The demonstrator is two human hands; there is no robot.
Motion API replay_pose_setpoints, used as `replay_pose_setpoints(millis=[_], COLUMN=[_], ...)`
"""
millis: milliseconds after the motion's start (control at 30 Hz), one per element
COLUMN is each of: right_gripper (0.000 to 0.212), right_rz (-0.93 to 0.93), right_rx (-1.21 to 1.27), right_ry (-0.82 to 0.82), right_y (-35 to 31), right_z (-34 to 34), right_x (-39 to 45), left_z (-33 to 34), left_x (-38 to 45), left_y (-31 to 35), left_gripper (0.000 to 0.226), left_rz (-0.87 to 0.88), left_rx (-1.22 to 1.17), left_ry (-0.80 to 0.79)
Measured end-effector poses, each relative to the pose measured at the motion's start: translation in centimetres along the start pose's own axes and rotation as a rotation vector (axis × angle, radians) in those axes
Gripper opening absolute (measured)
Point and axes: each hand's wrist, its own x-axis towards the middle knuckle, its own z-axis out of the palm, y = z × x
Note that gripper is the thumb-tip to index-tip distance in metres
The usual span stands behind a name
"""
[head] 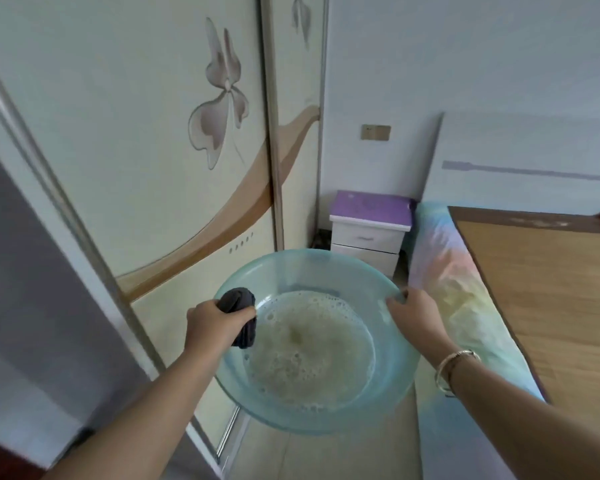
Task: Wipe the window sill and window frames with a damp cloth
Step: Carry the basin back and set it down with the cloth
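A clear blue-green plastic basin (pixel 302 268) is held up in front of me, with cloudy, foamy water (pixel 309 344) in its bottom. My left hand (pixel 212 323) grips the basin's left rim together with a dark grey cloth (pixel 238 301), which is bunched between my fingers and the rim. My right hand (pixel 413 315) is closed on the right rim; a bracelet (pixel 452 367) sits on that wrist. No window, sill or frame is in view.
A tall sliding wardrobe (pixel 146 140) with a flower pattern lines the left side. A bed (pixel 541 282) with a bamboo mat and pastel sheet fills the right. A white nightstand with a purple top (pixel 371 223) stands in the far corner. A narrow tiled floor strip (pixel 326 455) runs between.
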Motion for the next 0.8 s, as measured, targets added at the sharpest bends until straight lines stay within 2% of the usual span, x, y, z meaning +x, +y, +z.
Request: replay_pose_setpoints(millis=[267, 367, 467, 600, 733, 800], right_gripper=[0.024, 0.019, 0.018, 0.021, 0.027, 0.022], right_rz=[0.105, 0.137, 0.121, 0.139, 0.143, 0.176], right_rx=[-0.018, -0.037, -0.040, -0.069, -0.106, -0.068], right_ry=[0.152, 0.173, 0.173, 0.148, 0.121, 0.082], right_y=[1.3, 2.5, 4.4, 6.6, 7.4, 8.1], right_z=[-1.9, -2.4, -2.9, -3.4, -3.8, -3.6], right_x=[16.6, 23.5, 32.2, 43.5, 53.8, 59.8], left_z=[13.1, 18.8, 25.6, 33.6, 40.7, 44.9], left_x=[14.8, 19.8, 25.0, 31.4, 38.1, 42.2], left_y=[9.3, 13.1, 17.4, 21.9, 26.1, 27.9], left_gripper=[0.037, 0.049, 0.036, 0.030, 0.032, 0.038], left_rz=[0.052, 0.071, 0.097, 0.078, 0.058, 0.000], left_rx=[0.035, 0.041, 0.020, 0.014, 0.005, -0.054], left_ry=[-0.202, -0.223, -0.226, -0.211, -0.215, -0.210])
